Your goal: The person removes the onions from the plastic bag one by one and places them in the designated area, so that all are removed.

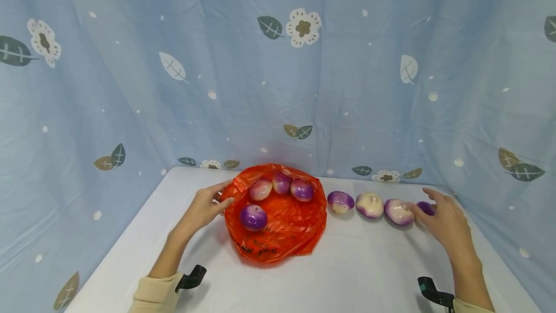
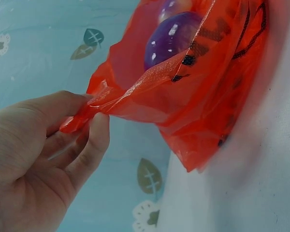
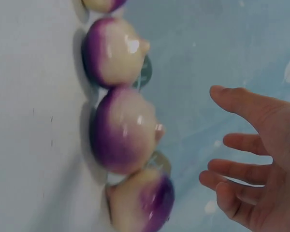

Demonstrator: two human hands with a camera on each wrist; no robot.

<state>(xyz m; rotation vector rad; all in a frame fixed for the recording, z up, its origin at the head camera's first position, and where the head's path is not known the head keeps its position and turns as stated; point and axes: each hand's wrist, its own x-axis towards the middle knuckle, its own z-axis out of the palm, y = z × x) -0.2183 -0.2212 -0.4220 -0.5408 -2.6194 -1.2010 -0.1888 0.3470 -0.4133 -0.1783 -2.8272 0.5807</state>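
Observation:
A red plastic bag [image 1: 291, 235] stands wide open on the white surface, with several glossy purple-and-cream onions [image 1: 253, 218] inside. At its left rim my left hand [image 1: 201, 210] pinches the bag's edge between thumb and fingers; the left wrist view shows the crumpled film in that pinch. To the right of the bag, several more onions [image 1: 369, 205] lie in a row. Over the row's right end hovers my right hand [image 1: 447, 221], partly covering the last onion [image 1: 425, 208]. In the right wrist view the right hand [image 3: 261, 154] holds nothing, its fingers spread and apart from the onions.
A blue curtain [image 1: 243, 86] with leaves and flowers hangs behind and on both sides of the white table [image 1: 347, 279]. Black wrist mounts [image 1: 193, 277] sit at both forearms. The onion row lies near the table's back edge.

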